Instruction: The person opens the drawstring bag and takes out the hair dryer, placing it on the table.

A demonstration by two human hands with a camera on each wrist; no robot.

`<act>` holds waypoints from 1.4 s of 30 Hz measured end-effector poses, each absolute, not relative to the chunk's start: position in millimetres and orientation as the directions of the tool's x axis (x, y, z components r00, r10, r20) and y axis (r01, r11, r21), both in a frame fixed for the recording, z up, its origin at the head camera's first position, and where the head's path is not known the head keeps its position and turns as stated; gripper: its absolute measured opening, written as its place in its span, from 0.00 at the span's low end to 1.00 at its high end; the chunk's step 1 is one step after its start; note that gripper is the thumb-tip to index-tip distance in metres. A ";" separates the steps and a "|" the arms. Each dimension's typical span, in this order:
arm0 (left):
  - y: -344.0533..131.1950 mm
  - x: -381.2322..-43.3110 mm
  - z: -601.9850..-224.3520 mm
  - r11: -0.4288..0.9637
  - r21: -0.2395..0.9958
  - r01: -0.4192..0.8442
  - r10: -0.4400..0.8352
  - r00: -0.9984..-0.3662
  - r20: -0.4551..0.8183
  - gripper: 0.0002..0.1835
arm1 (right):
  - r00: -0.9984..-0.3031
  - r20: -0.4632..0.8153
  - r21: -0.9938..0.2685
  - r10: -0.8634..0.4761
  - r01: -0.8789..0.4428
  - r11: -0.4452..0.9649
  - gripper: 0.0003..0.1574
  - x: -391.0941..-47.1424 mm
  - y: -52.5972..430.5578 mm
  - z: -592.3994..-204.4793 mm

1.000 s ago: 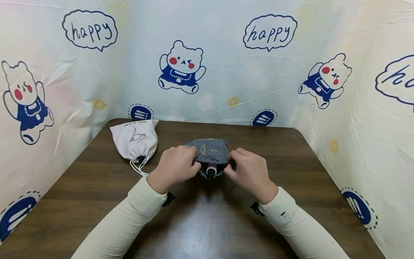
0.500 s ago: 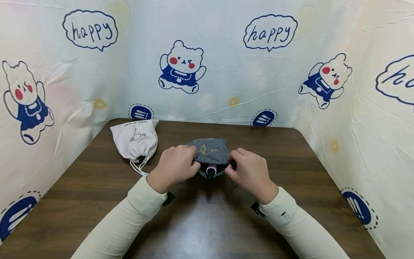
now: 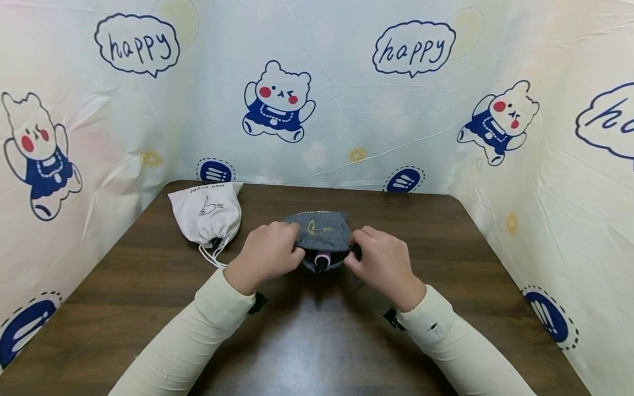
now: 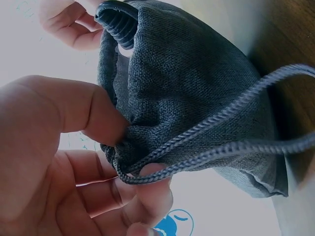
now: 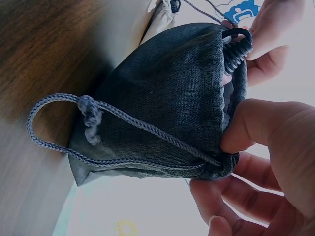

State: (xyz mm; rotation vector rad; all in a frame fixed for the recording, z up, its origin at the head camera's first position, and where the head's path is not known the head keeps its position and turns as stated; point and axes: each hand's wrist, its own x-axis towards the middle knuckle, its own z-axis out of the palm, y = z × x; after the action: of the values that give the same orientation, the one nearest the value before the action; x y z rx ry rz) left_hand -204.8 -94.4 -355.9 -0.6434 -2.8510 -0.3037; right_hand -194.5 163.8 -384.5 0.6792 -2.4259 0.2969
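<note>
A dark grey drawstring bag with a yellow hair dryer print lies mid-table, its mouth toward me. My left hand pinches the left corner of the mouth between thumb and fingers. At the right corner, my right hand does the same. Between them the mouth gapes, showing the pink-rimmed end of a hair dryer; most of it is hidden inside. Its black ribbed cord sleeve pokes out in the left wrist view. A grey drawstring loops from the left corner, and a knotted drawstring from the right.
A white drawstring bag printed "Hair Dryer" sits at the back left of the brown wooden table, gathered at its neck, white cords trailing. A patterned cloth hangs behind the table and along both sides.
</note>
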 end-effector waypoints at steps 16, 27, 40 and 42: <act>-95.1 -205.2 -356.1 0.884 0.168 0.436 0.406 -0.895 0.186 0.12 | -0.727 0.557 -0.066 -0.402 -0.521 0.851 0.05 -193.8 163.6 -382.8; -95.8 -206.7 -357.5 0.890 0.172 0.422 0.402 -0.905 0.136 0.11 | -0.738 0.541 -0.068 -0.402 -0.515 0.854 0.06 -194.0 163.9 -383.9; -95.3 -207.1 -356.5 0.889 0.178 0.421 0.410 -0.907 0.095 0.12 | -0.777 0.490 -0.059 -0.395 -0.482 0.874 0.07 -197.9 163.7 -387.0; -95.1 -207.0 -356.5 0.890 0.180 0.418 0.409 -0.908 0.087 0.11 | -0.780 0.485 -0.060 -0.395 -0.480 0.875 0.07 -198.0 163.8 -387.3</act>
State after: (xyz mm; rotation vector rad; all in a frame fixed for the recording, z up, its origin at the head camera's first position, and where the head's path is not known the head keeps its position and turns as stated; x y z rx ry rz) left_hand -207.0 -95.1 -356.5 -0.6590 -3.0092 -0.3020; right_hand -198.0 163.8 -387.3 0.6393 -2.5763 0.2478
